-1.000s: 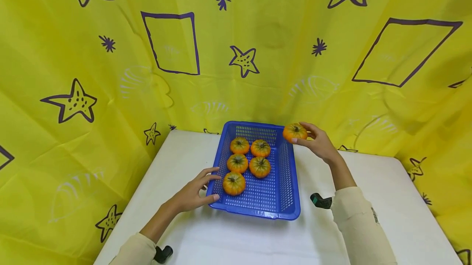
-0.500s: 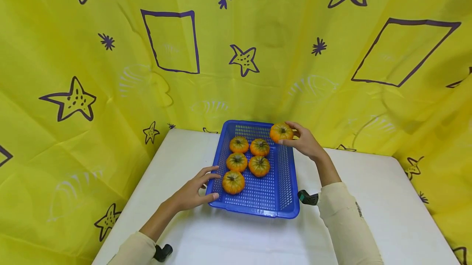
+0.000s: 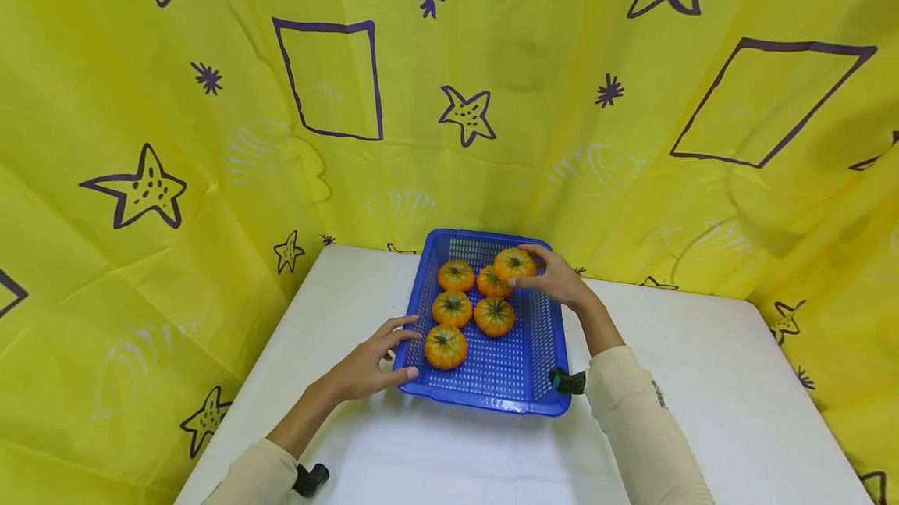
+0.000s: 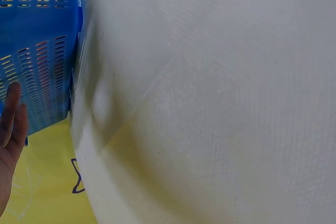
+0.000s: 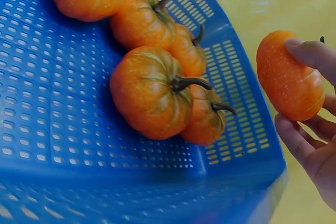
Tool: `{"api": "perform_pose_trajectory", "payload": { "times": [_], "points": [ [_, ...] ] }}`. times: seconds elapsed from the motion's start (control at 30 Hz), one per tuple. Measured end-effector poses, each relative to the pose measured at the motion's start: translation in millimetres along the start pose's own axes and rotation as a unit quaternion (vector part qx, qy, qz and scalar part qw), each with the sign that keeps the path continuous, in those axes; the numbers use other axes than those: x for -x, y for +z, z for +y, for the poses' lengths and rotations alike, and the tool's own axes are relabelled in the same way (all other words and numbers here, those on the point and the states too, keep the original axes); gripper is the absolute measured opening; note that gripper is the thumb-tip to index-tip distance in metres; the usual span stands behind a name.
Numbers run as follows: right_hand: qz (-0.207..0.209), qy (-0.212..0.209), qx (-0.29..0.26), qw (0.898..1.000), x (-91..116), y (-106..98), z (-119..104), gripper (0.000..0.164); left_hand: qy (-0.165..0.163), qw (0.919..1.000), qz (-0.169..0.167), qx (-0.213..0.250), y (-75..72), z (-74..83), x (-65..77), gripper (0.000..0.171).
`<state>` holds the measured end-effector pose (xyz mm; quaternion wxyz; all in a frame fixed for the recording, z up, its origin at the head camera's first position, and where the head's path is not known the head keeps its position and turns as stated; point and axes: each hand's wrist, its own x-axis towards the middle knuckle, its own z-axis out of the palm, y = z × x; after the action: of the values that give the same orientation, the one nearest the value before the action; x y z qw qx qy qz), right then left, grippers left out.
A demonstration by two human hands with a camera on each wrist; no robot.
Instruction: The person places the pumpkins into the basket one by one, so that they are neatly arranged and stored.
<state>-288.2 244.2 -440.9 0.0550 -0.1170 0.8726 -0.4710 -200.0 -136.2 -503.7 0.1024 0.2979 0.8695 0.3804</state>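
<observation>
My right hand pinches a small orange pumpkin between thumb and fingers, over the back right part of a blue plastic basket. In the right wrist view the held pumpkin shows its smooth orange underside, with the thumb on one side and fingertips on the other. Several similar pumpkins with dark stems sit in the back and left of the basket; the held one overlaps one of them in the head view. My left hand is at the basket's left side, its fingers extended along the perforated wall.
The basket stands on a white-covered table. A yellow curtain with drawn stars and squares hangs behind it and to both sides. Dark devices are worn at both wrists.
My right hand has carried the pumpkin left, from the basket's back right corner inward over the other pumpkins. The left hand and the basket hold their places.
</observation>
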Motion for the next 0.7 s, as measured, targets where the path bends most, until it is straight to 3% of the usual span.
{"api": "perform_pose_trajectory", "payload": {
  "times": [0.37,0.7],
  "points": [
    [-0.017,-0.005,0.036,0.999,-3,15,1,0.074,-0.004,1.0,0.001,-0.002,-0.9,1.3,-0.1,0.056],
    [-0.033,0.022,0.061,0.997,-3,19,1,0.077,-0.007,0.9999,0.004,-0.01,0.0,0.4,0.7,0.058]
  ]
}}
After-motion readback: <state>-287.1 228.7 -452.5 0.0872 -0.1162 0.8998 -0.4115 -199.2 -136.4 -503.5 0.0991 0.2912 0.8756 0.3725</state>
